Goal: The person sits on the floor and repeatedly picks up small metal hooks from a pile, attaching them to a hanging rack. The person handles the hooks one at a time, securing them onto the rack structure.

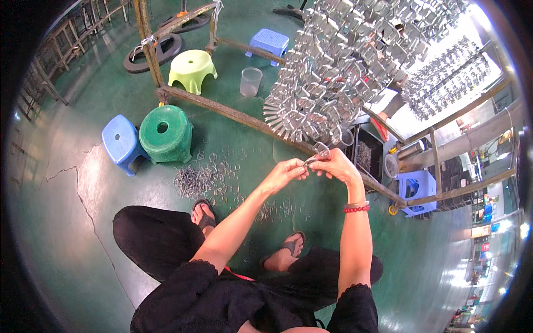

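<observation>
In front of me, my left hand [290,172] and my right hand [333,165] meet fingertip to fingertip, both closed. Between them they pinch a small curved metal piece [321,149], thin and silvery; fingers hide part of it. Just beyond hangs a dense cluster of shiny bent metal parts [327,72], its lower end close to my right hand. Loose curved metal pieces [195,180] lie heaped and scattered on the green floor, left of my hands and near my feet.
A wooden frame bar [239,115] runs in front of me. To the left stand a green stool [177,141], a blue stool [120,136] and a yellow-green stool [193,64]. A clear plastic cup [251,82] sits beyond the bar. Right of it are a dark crate [365,150] and another blue stool [419,191].
</observation>
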The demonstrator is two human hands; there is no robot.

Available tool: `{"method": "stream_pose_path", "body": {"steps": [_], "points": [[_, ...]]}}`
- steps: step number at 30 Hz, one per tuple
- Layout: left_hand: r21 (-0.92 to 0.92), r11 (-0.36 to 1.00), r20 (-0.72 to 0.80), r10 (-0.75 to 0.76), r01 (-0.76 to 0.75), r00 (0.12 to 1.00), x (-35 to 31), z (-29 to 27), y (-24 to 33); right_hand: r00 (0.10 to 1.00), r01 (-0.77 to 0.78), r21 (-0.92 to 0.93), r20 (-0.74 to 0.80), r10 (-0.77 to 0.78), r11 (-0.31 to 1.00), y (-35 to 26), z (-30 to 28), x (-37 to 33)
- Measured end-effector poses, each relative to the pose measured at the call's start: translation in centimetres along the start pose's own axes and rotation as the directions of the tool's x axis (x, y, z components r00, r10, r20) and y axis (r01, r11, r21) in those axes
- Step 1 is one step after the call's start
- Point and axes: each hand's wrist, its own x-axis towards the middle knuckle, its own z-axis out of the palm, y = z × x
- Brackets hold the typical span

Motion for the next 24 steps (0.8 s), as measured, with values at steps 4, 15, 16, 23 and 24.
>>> {"method": "stream_pose_path", "body": {"steps": [4,15,16,23,24], "points": [[-0.180,0.981,0.015,-0.066,0.067,0.998,-0.2,0.2,0.2,0.994,0.074,0.037,-0.081,-0.070,0.997,0.6,1.1,0.0],[-0.548,0.793,0.198,-0.187,0.267,0.962,-0.1,-0.5,0.7,0.994,0.096,0.044,-0.050,-0.094,0.994,-0.3,2.1,-1.4],[-0.551,0.763,0.272,-0.218,0.337,0.937,0.0,-1.1,0.7,0.995,0.097,0.070,-0.002,-0.097,0.993,-0.1,2.0,-1.5],[-0.454,0.697,0.533,-0.287,0.555,0.796,1.2,-3.1,0.6,0.993,0.073,0.221,0.071,-0.091,0.973,0.9,2.6,-2.6],[-0.434,0.699,0.563,-0.282,0.568,0.777,1.5,-3.1,0.7,0.998,0.036,0.160,0.047,-0.044,0.987,0.8,3.0,-2.5]]}}
